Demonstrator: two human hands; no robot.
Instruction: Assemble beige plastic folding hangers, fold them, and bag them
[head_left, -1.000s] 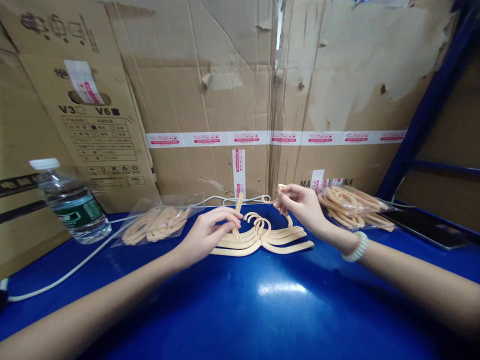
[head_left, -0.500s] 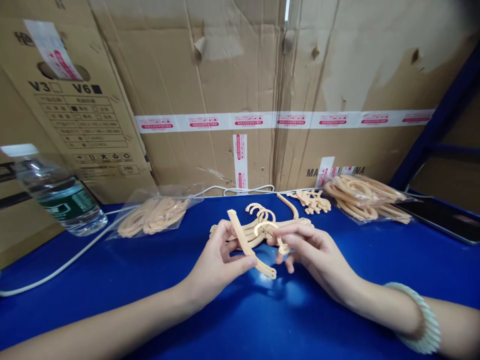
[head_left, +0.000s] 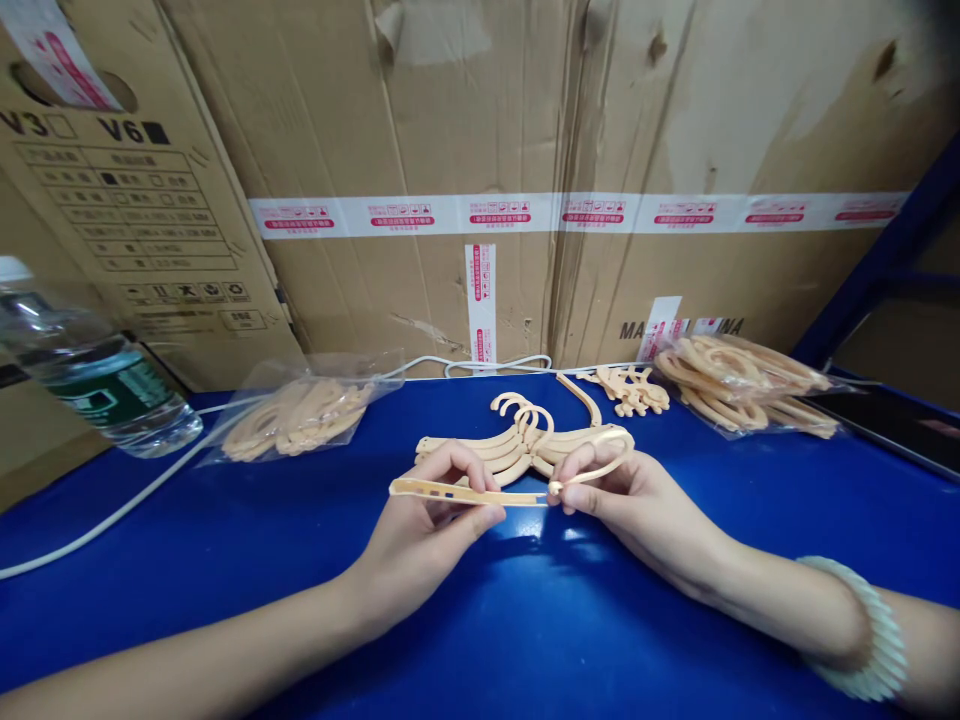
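Between thumb and fingers, my left hand (head_left: 442, 515) pinches a beige plastic hanger arm (head_left: 457, 494), held level with its slotted edge facing me. My right hand (head_left: 626, 495) grips a curved beige hanger hook (head_left: 616, 458) by its knobbed end. That knob is right at the arm's tip; I cannot tell whether the two touch. Just behind my hands, several put-together hangers (head_left: 480, 450) lie in a stack, partly hidden by my fingers. A loose hanger arm (head_left: 579, 400) rests behind the stack, with a small pile of hooks (head_left: 630, 388) to its right.
Bagged beige hanger parts (head_left: 300, 415) lie at the left, more bags (head_left: 742, 385) at the right beside a dark flat device (head_left: 892, 425). A water bottle (head_left: 105, 380) leans at far left. A white cable (head_left: 120, 530) crosses the blue table (head_left: 480, 640). Cardboard (head_left: 420, 130) stands behind.
My left hand has turned the hanger arm from steeply tilted to level. My right hand has turned the hook and brought its knob to the arm's end. The view has shifted slightly.
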